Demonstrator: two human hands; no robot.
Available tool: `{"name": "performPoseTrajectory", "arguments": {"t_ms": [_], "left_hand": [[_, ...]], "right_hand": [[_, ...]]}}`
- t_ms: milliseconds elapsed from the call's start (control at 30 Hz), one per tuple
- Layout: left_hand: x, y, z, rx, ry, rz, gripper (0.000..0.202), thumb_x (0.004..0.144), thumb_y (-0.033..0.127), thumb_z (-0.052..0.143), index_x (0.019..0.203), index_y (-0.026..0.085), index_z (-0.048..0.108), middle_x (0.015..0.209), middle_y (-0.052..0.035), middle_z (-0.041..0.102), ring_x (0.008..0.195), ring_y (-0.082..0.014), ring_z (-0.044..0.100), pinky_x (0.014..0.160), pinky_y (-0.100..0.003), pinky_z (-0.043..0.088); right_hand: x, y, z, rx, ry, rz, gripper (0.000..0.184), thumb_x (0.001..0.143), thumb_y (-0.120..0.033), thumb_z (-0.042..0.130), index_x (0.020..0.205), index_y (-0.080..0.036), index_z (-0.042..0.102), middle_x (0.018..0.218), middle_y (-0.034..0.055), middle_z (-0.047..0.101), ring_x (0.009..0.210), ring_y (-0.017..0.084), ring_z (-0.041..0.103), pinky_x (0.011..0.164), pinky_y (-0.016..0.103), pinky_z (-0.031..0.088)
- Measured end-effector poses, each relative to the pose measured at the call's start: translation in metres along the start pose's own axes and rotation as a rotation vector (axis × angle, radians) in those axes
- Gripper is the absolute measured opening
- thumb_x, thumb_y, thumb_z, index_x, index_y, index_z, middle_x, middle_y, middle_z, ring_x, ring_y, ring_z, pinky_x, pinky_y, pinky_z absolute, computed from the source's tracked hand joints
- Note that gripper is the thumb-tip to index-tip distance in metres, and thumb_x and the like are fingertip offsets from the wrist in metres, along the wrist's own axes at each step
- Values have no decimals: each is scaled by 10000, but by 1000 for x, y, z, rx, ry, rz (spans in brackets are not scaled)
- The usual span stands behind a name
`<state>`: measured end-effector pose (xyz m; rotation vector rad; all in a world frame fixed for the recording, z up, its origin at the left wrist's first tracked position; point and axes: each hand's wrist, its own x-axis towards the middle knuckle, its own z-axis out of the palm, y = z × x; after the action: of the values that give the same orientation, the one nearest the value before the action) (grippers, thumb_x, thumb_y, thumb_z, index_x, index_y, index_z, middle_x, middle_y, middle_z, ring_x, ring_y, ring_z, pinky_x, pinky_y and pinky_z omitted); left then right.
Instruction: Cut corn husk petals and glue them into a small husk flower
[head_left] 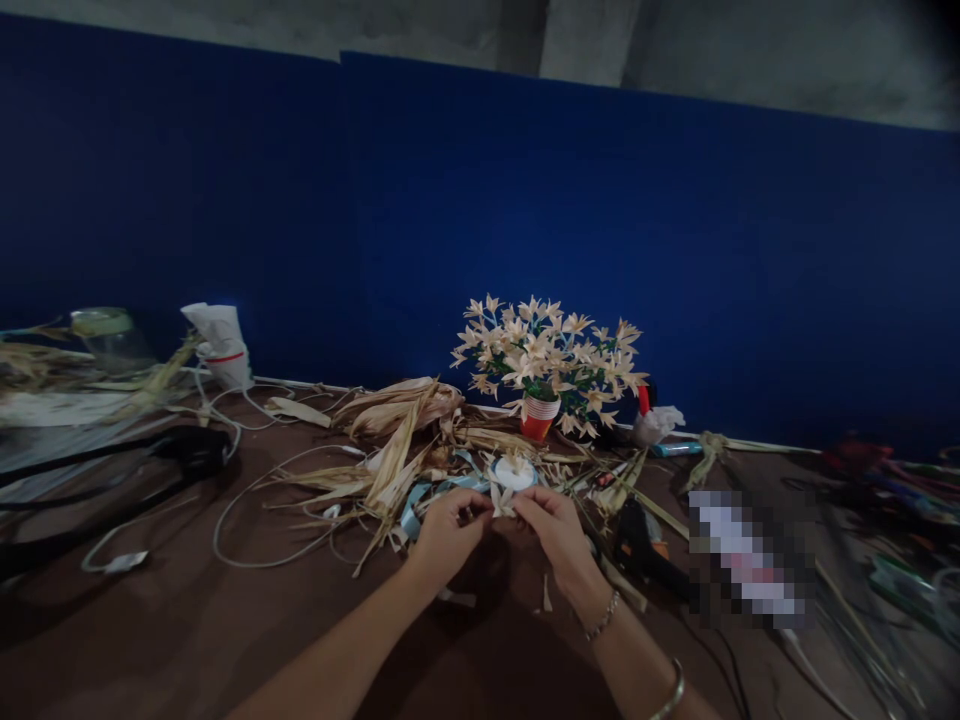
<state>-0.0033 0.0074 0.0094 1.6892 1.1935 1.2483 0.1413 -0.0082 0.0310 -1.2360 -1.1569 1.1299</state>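
Observation:
My left hand (454,525) and my right hand (551,530) meet above the front of the table, fingertips pinched. Between them is a small pale corn husk flower (502,502), its petals pointing up and down, gripped from both sides. Just behind it lies a round white spool with a blue edge (517,473). Blue ribbon (411,515) curls beside my left hand. Farther back stands a red and white striped pot (538,418) full of cream husk flowers (536,350) on green stems. Dry corn husks (394,460) are heaped left of the spool.
A black glue gun (641,545) lies right of my right hand, near a pixelated object (746,555). White cables (217,520) loop across the left, beside a black strap-like object (191,450). A paper-filled cup (225,350) and clear jar (109,335) stand by the blue partition (225,200).

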Motion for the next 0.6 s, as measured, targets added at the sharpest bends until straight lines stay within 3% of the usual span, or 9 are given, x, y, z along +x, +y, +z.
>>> {"name": "performPoseTrajectory", "arguments": {"t_ms": [600], "left_hand": [[-3, 0, 0, 151, 18, 227, 115, 675, 119, 517, 606, 171, 593, 628, -10, 573, 621, -132, 538, 603, -229, 419]], "right_hand": [[-1, 2, -1, 75, -23, 84, 160, 591, -267, 604, 508, -133, 579, 454, -30, 490, 455, 76, 396, 452, 197, 264]]}}
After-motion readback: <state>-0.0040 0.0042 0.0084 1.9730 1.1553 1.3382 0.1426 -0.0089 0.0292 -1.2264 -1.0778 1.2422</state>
